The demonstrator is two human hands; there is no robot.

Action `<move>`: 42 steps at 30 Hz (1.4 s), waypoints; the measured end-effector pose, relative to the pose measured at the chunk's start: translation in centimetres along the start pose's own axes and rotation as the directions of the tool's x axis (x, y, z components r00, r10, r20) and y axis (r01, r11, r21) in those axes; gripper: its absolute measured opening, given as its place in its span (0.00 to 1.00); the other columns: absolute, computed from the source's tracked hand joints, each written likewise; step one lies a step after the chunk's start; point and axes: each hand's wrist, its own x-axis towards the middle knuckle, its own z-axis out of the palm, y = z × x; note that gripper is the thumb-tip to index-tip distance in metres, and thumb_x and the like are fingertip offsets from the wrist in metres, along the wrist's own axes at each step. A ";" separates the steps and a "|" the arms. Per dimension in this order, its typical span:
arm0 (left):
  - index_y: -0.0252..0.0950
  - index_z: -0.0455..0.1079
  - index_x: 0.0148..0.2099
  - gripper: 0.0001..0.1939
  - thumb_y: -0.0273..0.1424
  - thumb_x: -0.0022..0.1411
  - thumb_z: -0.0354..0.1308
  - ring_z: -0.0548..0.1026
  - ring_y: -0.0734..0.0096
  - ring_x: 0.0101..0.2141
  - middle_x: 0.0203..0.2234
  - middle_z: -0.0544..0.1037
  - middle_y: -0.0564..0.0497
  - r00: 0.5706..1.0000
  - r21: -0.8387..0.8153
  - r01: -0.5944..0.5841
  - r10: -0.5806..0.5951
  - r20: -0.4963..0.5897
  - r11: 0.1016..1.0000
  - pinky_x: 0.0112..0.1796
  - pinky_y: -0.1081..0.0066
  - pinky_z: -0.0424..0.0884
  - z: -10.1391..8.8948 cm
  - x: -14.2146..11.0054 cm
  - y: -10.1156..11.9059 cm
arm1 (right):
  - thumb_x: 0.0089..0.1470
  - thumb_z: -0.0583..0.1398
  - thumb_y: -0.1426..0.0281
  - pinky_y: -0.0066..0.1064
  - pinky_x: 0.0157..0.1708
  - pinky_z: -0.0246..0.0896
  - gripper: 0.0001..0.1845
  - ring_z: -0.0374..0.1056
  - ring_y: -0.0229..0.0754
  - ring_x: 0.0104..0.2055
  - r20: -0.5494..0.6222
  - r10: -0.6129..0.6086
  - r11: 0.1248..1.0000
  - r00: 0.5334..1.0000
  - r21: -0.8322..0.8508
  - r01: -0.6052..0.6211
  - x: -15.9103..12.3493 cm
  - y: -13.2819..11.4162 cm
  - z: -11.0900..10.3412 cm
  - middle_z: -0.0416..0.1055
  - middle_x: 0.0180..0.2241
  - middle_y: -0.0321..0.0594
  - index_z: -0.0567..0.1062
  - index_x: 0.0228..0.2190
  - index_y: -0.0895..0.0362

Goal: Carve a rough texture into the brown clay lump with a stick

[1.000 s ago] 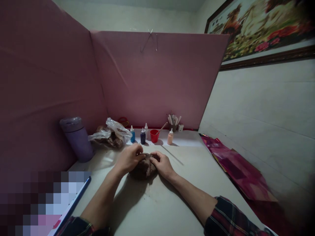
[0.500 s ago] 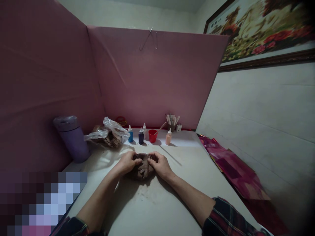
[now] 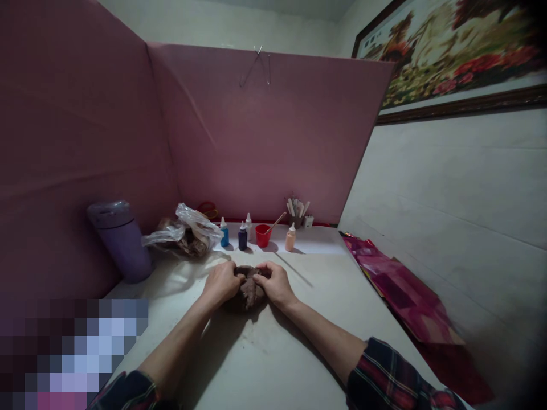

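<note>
A lump of dark brown clay, rough and uneven on top, rests on the white table between my hands. My left hand grips its left side, thumb pressed into the top near the far edge. On the opposite side, my right hand is closed around the clay with its thumb on the upper surface. The fingers on the far side of the lump are partly hidden. Small brown smears mark the table just in front of the clay.
Behind the clay stand a blue bottle, a dark bottle, a red cup with a stick, and a peach bottle. A plastic bag and purple tumbler are left; tools fill a holder. Magenta wrapping lies right.
My left hand has rolled slightly inward over the clay, its thumb less visible. My right hand stays on its side of the lump. The whole view has shifted a little.
</note>
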 end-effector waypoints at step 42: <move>0.24 0.42 0.68 0.56 0.39 0.44 0.67 0.71 0.34 0.50 0.53 0.66 0.19 0.812 -0.025 0.509 -0.489 -0.319 0.861 0.45 0.52 0.67 -5.3 8.1 -8.3 | 0.49 0.60 0.71 0.33 0.40 0.63 0.11 0.71 0.45 0.38 0.074 -0.097 0.990 0.992 -0.091 0.104 -0.6 0.0 -0.6 0.77 0.34 0.41 0.77 0.37 0.57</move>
